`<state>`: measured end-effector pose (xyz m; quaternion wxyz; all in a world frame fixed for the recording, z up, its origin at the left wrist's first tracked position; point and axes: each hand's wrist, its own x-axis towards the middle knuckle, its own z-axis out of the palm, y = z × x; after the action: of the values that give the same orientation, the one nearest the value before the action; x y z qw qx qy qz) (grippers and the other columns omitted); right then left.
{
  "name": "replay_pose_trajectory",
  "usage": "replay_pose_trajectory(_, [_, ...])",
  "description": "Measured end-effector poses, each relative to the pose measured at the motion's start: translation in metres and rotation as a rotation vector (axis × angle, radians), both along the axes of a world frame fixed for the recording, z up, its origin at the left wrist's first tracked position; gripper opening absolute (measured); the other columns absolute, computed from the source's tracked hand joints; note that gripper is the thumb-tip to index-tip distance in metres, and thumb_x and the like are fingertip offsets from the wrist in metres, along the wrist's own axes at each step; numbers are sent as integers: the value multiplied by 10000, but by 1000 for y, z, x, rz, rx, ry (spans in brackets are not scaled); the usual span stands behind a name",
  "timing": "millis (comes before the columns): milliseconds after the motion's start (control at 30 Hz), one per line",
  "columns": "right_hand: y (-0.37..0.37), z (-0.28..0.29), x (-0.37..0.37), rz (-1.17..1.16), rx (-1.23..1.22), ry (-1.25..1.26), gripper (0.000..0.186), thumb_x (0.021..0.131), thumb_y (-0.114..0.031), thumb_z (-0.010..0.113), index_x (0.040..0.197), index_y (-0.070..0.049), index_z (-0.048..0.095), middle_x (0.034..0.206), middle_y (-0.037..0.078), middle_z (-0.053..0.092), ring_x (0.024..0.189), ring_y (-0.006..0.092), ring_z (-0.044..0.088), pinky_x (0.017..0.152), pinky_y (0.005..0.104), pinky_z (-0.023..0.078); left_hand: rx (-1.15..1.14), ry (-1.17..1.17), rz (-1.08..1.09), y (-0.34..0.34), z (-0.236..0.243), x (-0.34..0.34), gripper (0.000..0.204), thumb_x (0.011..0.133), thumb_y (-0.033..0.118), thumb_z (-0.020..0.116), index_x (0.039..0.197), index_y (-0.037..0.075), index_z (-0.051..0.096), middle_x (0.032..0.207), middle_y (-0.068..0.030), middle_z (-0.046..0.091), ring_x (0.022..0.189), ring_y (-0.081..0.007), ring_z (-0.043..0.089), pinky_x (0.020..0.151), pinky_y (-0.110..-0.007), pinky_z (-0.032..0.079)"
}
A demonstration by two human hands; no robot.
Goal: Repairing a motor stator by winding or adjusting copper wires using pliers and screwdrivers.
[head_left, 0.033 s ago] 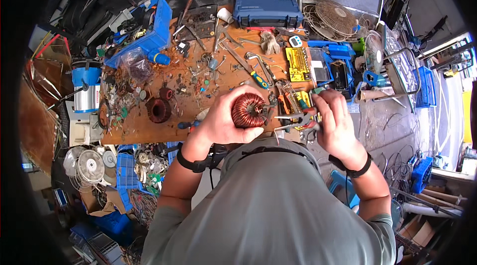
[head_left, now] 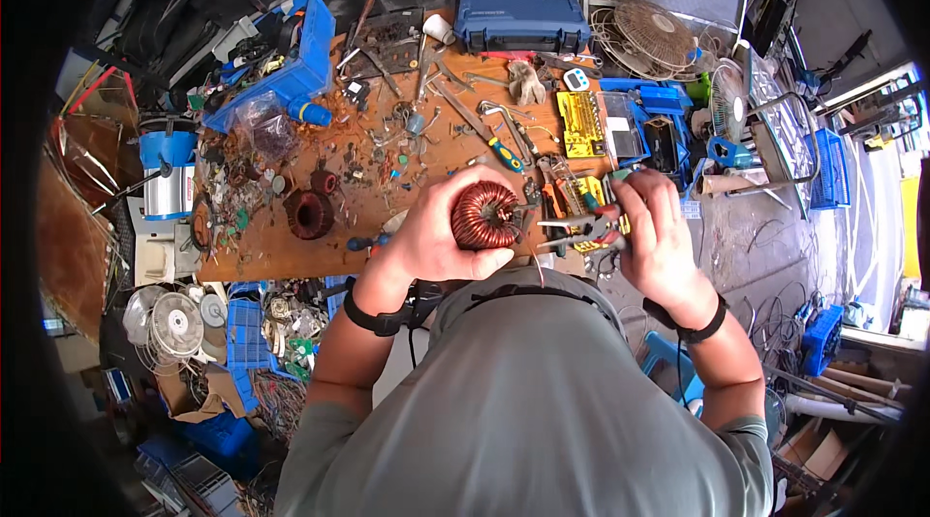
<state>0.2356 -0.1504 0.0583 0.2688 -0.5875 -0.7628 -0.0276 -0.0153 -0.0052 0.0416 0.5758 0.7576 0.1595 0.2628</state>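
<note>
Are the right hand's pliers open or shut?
Open: the pliers in the right hand show a clear gap between their jaw tips, pointing toward the copper-wound toroidal coil.

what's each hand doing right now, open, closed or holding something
Left hand: closed around a copper-wound coil.
Right hand: closed on the handles of red-and-black pliers, their jaws standing apart.

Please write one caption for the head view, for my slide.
Left hand holding a copper-coloured wound coil, right hand holding pliers, at a cluttered wooden workbench.
</note>
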Motion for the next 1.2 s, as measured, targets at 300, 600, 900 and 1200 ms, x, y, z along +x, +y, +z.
replay_pose_trajectory(300, [20,1,-16,50,152,-172,531,647,17,683,1164,8,558,1047,172,562,969,377,565,818,483,480,-224,73,-147,-1,-1,-14,518,670,143,749,1113,-29,543,922,-58,627,801,-119,625,735,-269,508])
replay_pose_trajectory(600, [25,-4,-38,-89,75,-246,397,709,-39,687,1079,-36,546,941,144,529,791,330,498,704,451,404,-600,50,-204,4,-13,-26,545,717,242,814,1145,9,569,904,-16,632,805,-107,611,751,-275,506])
replay_pose_trajectory(900, [28,-4,-39,-117,-66,-202,446,626,36,656,1057,-6,551,955,162,520,831,350,501,708,463,424,-738,-43,-238,12,-20,-20,470,752,165,803,1126,26,556,850,-14,604,676,-94,616,599,-255,516])
replay_pose_trajectory(1200, [27,-12,-42,-58,-243,-157,315,678,-71,680,953,-23,532,839,143,532,718,334,548,624,440,462,-113,-36,-7,15,-28,-15,532,647,184,858,1083,41,590,874,-69,685,803,-141,661,767,-311,526])
